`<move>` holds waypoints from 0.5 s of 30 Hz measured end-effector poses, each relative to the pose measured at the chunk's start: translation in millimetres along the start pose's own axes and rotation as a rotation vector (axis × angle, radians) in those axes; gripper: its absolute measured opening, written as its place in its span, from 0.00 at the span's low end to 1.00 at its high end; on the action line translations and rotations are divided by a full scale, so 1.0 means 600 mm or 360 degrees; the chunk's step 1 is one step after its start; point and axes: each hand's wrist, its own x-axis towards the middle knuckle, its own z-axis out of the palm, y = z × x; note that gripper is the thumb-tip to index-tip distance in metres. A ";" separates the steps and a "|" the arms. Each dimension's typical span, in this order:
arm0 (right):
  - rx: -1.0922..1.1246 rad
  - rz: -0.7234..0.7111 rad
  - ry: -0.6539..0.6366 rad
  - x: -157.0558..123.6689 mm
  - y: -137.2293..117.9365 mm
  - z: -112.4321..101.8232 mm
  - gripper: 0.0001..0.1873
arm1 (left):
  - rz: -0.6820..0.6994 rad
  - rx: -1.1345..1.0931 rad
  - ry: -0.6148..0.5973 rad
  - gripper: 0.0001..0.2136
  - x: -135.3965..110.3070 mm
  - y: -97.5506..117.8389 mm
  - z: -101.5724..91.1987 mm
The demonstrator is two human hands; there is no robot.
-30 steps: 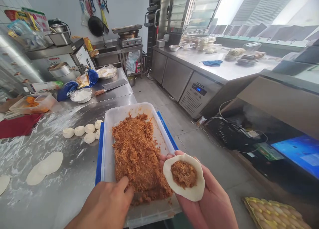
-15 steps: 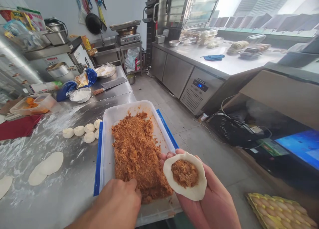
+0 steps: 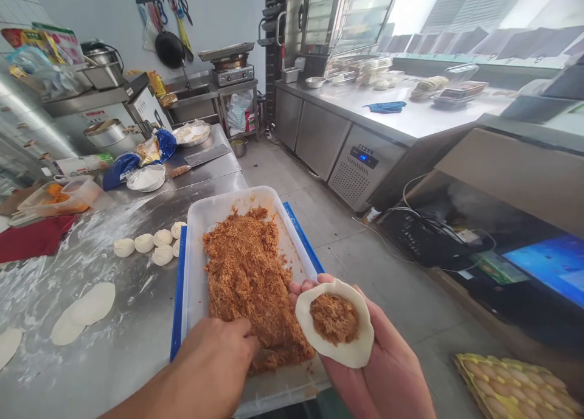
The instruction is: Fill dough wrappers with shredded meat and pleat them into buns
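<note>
My right hand (image 3: 392, 376) is cupped palm-up beside the table's edge and holds a round dough wrapper (image 3: 353, 353) with a lump of brown shredded filling (image 3: 334, 318) in its middle. My left hand (image 3: 214, 364) reaches into the near end of a white plastic tray (image 3: 201, 224). Its fingers are bent down and closed in the heap of brown filling (image 3: 241, 273); the fingertips are hidden in it. The tray rests on a blue board (image 3: 177, 309) on the floured steel table (image 3: 114, 358).
Several small dough balls (image 3: 143, 244) and flattened rounds (image 3: 86, 306) lie left of the tray. Farther back are a flour bowl (image 3: 146, 177), a cleaver (image 3: 201, 159) and plastic boxes. An egg carton (image 3: 515, 388) sits low at the right. A steel counter runs along the right wall.
My left hand has pushed a little farther right into the filling and its fingers have curled in. The right hand with the wrapper has stayed about where it was.
</note>
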 end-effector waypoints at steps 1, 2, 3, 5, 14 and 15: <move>0.0015 0.0003 -0.0028 0.000 0.001 0.000 0.17 | 0.0023 -0.0019 -0.0009 0.09 0.002 0.002 0.005; 0.0026 0.0005 -0.0058 0.000 0.002 0.000 0.18 | 0.0033 -0.0064 -0.0017 0.09 0.003 0.003 0.005; 0.0029 0.0003 -0.0085 0.000 0.002 0.000 0.18 | 0.0029 -0.0136 -0.0016 0.09 0.001 0.004 0.002; 0.0034 -0.0010 -0.0106 -0.001 0.000 0.002 0.18 | 0.0015 -0.0359 0.0027 0.12 -0.008 0.004 -0.015; 0.0133 0.0028 -0.0030 -0.010 0.017 0.025 0.18 | -0.0054 -0.0794 0.0741 0.14 -0.077 -0.021 -0.037; 0.0167 0.0060 -0.0048 -0.011 0.024 0.030 0.18 | -0.0066 -0.0703 0.0915 0.15 -0.077 -0.016 -0.026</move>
